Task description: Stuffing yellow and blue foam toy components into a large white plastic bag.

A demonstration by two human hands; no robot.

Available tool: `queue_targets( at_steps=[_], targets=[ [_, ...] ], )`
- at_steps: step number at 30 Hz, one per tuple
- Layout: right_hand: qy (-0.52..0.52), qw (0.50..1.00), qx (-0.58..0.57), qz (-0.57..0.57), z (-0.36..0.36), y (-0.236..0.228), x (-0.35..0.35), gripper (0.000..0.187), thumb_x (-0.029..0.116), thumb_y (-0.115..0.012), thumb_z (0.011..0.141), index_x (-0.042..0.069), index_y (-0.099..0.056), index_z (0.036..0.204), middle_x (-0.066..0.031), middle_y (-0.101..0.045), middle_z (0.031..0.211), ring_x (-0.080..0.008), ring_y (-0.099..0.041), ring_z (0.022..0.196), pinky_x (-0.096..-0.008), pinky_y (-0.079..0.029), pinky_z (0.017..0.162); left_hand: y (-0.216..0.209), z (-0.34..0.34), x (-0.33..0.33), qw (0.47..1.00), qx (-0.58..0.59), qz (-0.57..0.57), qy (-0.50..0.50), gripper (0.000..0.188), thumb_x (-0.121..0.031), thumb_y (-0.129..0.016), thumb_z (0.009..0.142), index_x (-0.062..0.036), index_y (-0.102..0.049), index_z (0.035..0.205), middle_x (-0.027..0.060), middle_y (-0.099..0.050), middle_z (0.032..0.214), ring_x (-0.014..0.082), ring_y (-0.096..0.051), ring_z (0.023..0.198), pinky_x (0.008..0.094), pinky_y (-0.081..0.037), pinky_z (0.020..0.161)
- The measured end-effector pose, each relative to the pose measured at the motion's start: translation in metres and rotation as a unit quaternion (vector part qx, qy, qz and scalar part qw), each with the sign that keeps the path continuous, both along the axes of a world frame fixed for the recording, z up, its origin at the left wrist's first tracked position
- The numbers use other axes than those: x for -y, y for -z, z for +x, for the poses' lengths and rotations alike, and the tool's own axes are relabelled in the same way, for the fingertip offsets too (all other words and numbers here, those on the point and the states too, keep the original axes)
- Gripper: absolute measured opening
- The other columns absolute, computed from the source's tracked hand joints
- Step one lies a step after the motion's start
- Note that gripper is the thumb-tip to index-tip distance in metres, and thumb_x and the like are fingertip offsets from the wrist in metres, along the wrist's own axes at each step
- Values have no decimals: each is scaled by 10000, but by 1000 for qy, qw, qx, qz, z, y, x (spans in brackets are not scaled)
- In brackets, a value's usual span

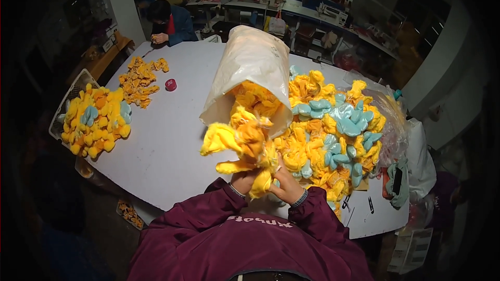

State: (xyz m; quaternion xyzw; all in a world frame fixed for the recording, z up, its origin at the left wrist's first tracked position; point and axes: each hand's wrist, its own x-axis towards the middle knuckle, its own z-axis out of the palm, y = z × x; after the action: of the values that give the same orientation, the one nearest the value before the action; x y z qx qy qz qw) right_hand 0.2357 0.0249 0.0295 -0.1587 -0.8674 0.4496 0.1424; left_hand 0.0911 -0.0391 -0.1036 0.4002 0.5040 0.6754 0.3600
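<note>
Close in front of me, both hands are on a limp yellow-and-orange plush piece [249, 143], its soft limbs hanging out to the left and down. My left hand [242, 182] is closed on its lower left side, the fingers mostly hidden beneath the fabric. On its right side, my right hand [287, 186] grips the lower part with the thumb showing. Just beyond lies a white sack [250, 57], its mouth toward me, with more yellow plush pieces [258, 96] inside. The held piece overlaps the sack's opening.
A large heap of yellow and pale blue plush pieces [328, 125] covers the table's right side. Small tools [371, 205] lie near the right edge. Leftward are a full basket [55, 119], orange pieces [138, 83] and a red round object [170, 85]. Another person [174, 23] sits at the far left edge.
</note>
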Motion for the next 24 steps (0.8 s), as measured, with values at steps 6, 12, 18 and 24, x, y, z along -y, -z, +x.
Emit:
queue_targets(
  at_steps=[6,12,18,24],
  targets=[
    [16,998,3,-55,11,115,-14,424,162,-624,837,-9,-556,1219,-190,-517,1302,-326,-518,1179,-369,-412,989,-61,7,-4,993,-113,-16,-29,661,-284,-714,781,-9,-425,1308,156,-480,1230,284,-518,1081,345,-406,969],
    [194,807,-229,-508,-28,77,2,363,136,-638,836,-31,-579,1153,-157,-626,1113,-238,-610,989,-296,-491,845,-116,-5,-9,992,-117,-24,-36,547,-260,-673,821,-2,-449,1249,170,-462,1193,288,-504,1042,343,-407,918],
    [235,780,-245,-526,-38,37,-30,185,110,-616,821,-15,-598,956,-87,-634,766,-176,-583,753,-249,-461,682,-117,19,-20,899,-326,54,-287,389,-222,-652,847,2,-501,1127,169,-555,1011,269,-576,842,343,-467,748],
    [248,813,-223,-477,-41,37,5,203,112,-565,854,-44,-605,979,-77,-634,832,-146,-564,708,-199,-443,647,-131,-13,-14,955,-207,-26,-213,158,-134,-610,863,6,-541,890,94,-589,734,201,-516,556,285,-441,536]
  ],
)
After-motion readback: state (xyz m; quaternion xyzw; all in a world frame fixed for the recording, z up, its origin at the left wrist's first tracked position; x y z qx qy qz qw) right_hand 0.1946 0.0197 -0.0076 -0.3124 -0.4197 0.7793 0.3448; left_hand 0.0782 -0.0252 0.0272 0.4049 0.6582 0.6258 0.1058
